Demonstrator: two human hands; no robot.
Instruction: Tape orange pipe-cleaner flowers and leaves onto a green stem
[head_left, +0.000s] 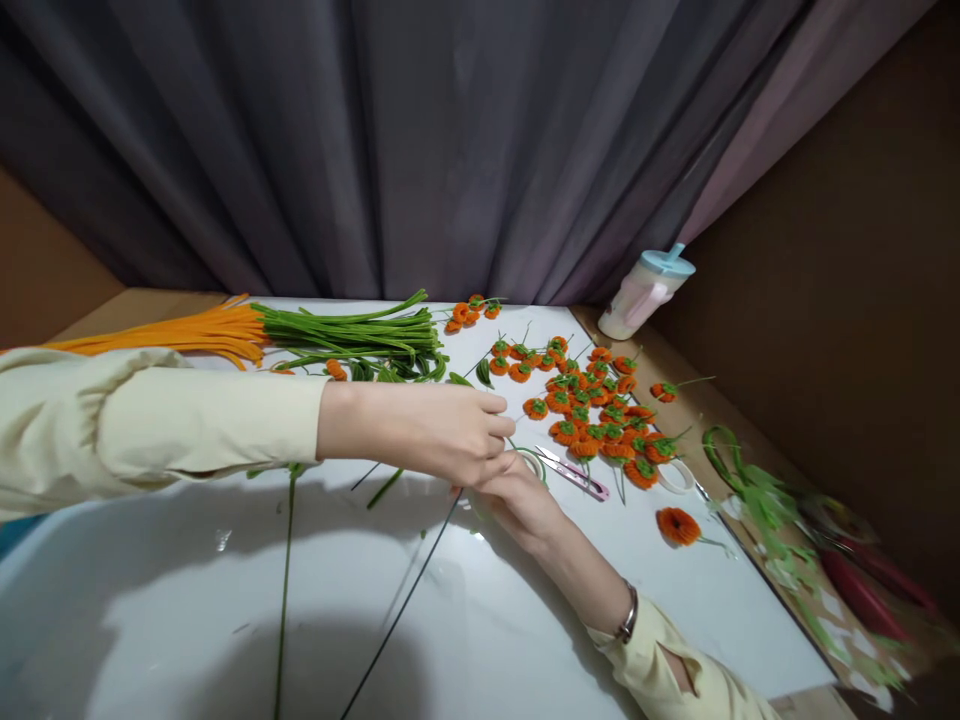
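My left hand (457, 430) reaches in from the left with its fingers curled, touching my right hand (525, 505) over the middle of the table. Both hands are closed together at the upper end of a thin dark stem wire (409, 595), which slants down toward me. Their fingers hide the wire's top. Just behind my right hand lies a roll of green tape (534, 464), partly covered. Pink-handled scissors (574, 473) rest beside it. A second, green stem (285, 590) lies to the left, its top end under my left forearm.
Many orange fuzzy flowers with green tops (592, 400) cover the right back. Green pipe cleaners (352, 335) and orange ones (187, 332) lie at the back left. A white tape ring (676, 476), a single orange flower (678, 526) and a lidded cup (637, 295) stand right.
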